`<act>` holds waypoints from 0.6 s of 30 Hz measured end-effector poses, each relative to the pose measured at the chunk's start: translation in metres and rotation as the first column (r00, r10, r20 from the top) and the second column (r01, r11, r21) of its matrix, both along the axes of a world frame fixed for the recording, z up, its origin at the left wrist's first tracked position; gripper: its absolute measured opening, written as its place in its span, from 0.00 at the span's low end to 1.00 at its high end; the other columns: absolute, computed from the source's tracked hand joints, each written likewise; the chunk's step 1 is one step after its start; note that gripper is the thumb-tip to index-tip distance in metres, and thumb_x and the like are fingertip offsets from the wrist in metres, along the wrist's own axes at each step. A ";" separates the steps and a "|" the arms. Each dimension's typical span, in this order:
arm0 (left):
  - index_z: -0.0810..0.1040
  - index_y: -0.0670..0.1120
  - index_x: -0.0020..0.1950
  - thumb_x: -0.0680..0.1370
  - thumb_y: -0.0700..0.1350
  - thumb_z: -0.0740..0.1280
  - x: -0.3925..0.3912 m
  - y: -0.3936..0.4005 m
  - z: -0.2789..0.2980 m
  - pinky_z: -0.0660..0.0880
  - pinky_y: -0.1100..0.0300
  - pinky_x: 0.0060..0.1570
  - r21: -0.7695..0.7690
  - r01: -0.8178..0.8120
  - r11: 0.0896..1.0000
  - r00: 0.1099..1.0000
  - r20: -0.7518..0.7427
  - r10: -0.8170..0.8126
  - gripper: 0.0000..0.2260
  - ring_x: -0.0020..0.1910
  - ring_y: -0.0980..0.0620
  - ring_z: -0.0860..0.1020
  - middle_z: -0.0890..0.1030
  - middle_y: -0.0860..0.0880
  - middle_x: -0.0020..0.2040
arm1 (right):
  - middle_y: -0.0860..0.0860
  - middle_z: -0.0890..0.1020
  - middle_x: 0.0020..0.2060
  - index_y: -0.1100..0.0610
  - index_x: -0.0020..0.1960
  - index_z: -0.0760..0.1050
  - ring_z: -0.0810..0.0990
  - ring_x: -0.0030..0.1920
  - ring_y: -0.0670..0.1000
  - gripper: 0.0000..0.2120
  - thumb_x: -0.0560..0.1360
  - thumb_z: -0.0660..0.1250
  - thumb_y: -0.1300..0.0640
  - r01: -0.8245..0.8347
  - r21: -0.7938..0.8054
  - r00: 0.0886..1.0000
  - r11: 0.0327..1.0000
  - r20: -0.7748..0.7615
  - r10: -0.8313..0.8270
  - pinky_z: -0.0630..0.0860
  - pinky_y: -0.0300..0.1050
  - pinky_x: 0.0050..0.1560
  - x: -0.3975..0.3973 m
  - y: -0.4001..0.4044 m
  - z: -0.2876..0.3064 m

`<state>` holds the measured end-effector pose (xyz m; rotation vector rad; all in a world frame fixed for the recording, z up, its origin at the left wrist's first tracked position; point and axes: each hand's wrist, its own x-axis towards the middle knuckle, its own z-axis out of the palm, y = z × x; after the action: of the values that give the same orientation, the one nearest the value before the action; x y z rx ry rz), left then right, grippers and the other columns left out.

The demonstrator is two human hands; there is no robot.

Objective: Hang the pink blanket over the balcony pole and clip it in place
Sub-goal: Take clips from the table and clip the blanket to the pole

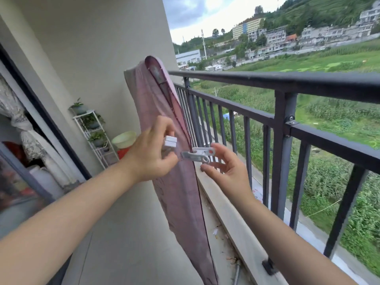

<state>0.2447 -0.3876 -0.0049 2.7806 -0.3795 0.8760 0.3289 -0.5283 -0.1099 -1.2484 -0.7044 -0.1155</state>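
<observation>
Daylight, overcast: my view is bright, lit from the open side on the right where the cloudy sky (205, 13) sits pale and nearly blown out. Light is soft and even; I see no hard shadows on the wall (98, 58) or floor. No glare on the railing (287, 82). Wide-angle distortion bends the railing and wall lines toward the edges. My forearms at the bottom look stretched. The left edge, by the curtain (24, 128), is dimmer and smeared. Slight motion blur softens my fingers.
</observation>
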 end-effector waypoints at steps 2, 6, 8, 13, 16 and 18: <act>0.62 0.48 0.43 0.66 0.46 0.56 -0.011 -0.002 -0.021 0.64 0.65 0.35 -0.347 -0.125 0.930 0.985 -0.159 0.073 0.07 0.33 0.56 0.67 0.67 0.54 0.36 | 0.44 0.76 0.48 0.42 0.52 0.68 0.77 0.50 0.45 0.25 0.68 0.69 0.69 -0.016 -0.032 1.000 0.999 0.012 0.016 0.77 0.35 0.51 0.000 -0.005 -0.006; 0.68 0.47 0.40 0.73 0.41 0.60 -0.019 -0.004 -0.054 0.74 0.68 0.31 -0.881 -0.133 0.455 0.978 -0.192 -0.087 0.03 0.29 0.60 0.77 0.74 0.49 0.36 | 0.49 0.77 0.44 0.47 0.48 0.72 0.76 0.42 0.32 0.17 0.71 0.65 0.69 0.035 -0.103 0.999 0.994 -0.011 -0.036 0.73 0.25 0.44 -0.002 -0.010 -0.020; 0.72 0.48 0.39 0.78 0.36 0.59 -0.022 -0.005 -0.071 0.74 0.69 0.32 -0.928 -0.131 0.348 0.990 -0.140 -0.001 0.10 0.28 0.63 0.77 0.78 0.53 0.33 | 0.47 0.78 0.40 0.46 0.43 0.73 0.77 0.39 0.31 0.17 0.72 0.64 0.69 0.019 -0.153 0.998 0.988 -0.052 -0.027 0.73 0.24 0.42 -0.007 -0.011 -0.031; 0.75 0.47 0.37 0.76 0.32 0.60 -0.028 -0.009 -0.104 0.75 0.68 0.36 -0.955 -0.214 0.206 0.976 -0.200 0.087 0.13 0.27 0.64 0.77 0.80 0.57 0.25 | 0.46 0.80 0.39 0.43 0.43 0.74 0.78 0.40 0.42 0.13 0.71 0.67 0.62 -0.191 -0.277 0.977 0.942 -0.143 0.156 0.77 0.46 0.49 -0.022 -0.014 -0.056; 0.72 0.42 0.35 0.75 0.29 0.60 -0.027 -0.015 -0.115 0.80 0.67 0.32 -0.970 -0.241 -0.013 0.970 -0.241 -0.002 0.12 0.27 0.59 0.81 0.82 0.50 0.26 | 0.44 0.79 0.46 0.41 0.50 0.70 0.77 0.45 0.31 0.14 0.68 0.66 0.56 -0.394 -0.325 0.918 0.860 -0.192 0.348 0.75 0.30 0.46 -0.029 -0.016 -0.062; 0.72 0.40 0.35 0.75 0.28 0.59 -0.026 -0.018 -0.122 0.80 0.67 0.31 -0.959 -0.268 -0.092 0.963 -0.264 -0.055 0.11 0.27 0.58 0.82 0.82 0.50 0.25 | 0.43 0.77 0.48 0.40 0.51 0.69 0.75 0.46 0.30 0.18 0.71 0.69 0.60 -0.381 -0.353 0.924 0.855 -0.190 0.333 0.75 0.31 0.47 -0.031 -0.016 -0.068</act>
<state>0.2188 -0.4053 -0.1268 1.3000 0.4787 0.4285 0.2980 -0.5442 -0.1781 -1.4596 -0.8677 0.4261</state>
